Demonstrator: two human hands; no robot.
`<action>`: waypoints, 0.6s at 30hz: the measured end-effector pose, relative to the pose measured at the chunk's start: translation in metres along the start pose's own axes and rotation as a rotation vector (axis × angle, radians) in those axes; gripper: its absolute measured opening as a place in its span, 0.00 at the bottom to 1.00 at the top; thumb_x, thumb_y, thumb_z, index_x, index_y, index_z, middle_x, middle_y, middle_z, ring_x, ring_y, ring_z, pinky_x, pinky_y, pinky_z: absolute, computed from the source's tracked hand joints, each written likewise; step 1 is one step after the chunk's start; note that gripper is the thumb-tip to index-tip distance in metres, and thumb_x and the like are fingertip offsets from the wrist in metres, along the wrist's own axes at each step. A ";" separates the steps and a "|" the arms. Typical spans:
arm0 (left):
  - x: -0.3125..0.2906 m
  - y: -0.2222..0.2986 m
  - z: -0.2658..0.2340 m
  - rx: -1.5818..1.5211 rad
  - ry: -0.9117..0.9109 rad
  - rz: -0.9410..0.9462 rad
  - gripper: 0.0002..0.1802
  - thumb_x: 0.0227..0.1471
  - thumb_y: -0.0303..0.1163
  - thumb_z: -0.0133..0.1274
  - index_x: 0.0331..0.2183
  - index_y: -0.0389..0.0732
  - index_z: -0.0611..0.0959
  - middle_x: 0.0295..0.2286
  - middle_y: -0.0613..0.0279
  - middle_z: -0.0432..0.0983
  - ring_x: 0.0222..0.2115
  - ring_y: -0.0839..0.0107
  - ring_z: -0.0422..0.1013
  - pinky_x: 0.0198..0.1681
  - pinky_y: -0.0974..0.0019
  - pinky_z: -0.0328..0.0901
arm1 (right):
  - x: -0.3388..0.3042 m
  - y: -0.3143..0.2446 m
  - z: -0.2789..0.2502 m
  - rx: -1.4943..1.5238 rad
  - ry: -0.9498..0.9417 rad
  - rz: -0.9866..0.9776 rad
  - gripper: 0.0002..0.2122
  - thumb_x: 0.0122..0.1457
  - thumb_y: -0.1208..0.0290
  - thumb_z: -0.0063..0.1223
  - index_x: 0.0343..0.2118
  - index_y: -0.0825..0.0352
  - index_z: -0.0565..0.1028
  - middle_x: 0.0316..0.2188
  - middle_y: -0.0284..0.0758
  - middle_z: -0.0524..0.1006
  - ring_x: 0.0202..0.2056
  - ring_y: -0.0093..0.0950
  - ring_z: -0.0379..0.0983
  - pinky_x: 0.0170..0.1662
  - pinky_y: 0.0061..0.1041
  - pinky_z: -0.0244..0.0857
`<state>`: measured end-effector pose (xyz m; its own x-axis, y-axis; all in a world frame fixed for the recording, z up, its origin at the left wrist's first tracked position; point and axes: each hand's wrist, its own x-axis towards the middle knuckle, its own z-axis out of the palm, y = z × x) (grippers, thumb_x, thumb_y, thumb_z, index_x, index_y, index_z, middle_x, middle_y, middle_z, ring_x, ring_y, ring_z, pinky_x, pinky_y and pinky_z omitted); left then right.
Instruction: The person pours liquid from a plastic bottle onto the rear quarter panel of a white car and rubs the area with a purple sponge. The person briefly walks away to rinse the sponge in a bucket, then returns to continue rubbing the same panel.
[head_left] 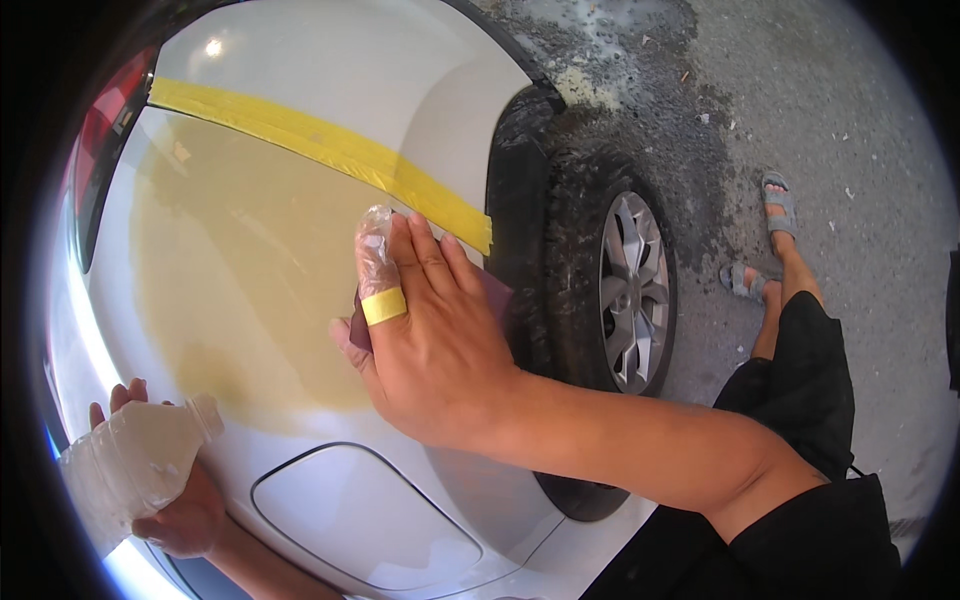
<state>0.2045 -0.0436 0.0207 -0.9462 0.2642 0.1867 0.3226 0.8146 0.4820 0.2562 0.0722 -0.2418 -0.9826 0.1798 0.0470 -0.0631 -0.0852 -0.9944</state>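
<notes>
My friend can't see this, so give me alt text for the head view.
A right hand with a plastic-wrapped finger lies over a purple sheet on a beige-patched car panel by yellow tape. The left hand holds a plastic bottle; a wheel is at right.

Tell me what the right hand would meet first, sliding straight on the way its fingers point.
The yellow tape, just beyond the fingertips of the right hand; whether any fingertip already touches its edge is hard to tell.
</notes>
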 end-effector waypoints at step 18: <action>-0.013 0.002 -0.010 0.028 -0.042 -0.004 0.62 0.46 0.70 0.52 0.65 0.34 0.50 0.62 0.41 0.54 0.64 0.45 0.52 0.66 0.47 0.48 | -0.057 -0.009 -0.006 0.074 -0.046 -0.093 0.33 0.64 0.62 0.46 0.63 0.81 0.49 0.60 0.68 0.55 0.64 0.61 0.49 0.66 0.53 0.39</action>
<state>0.2171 -0.0510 0.0279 -0.9478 0.2821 0.1486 0.3188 0.8295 0.4586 0.3135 0.0691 -0.2364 -0.9787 0.1456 0.1449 -0.1657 -0.1426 -0.9758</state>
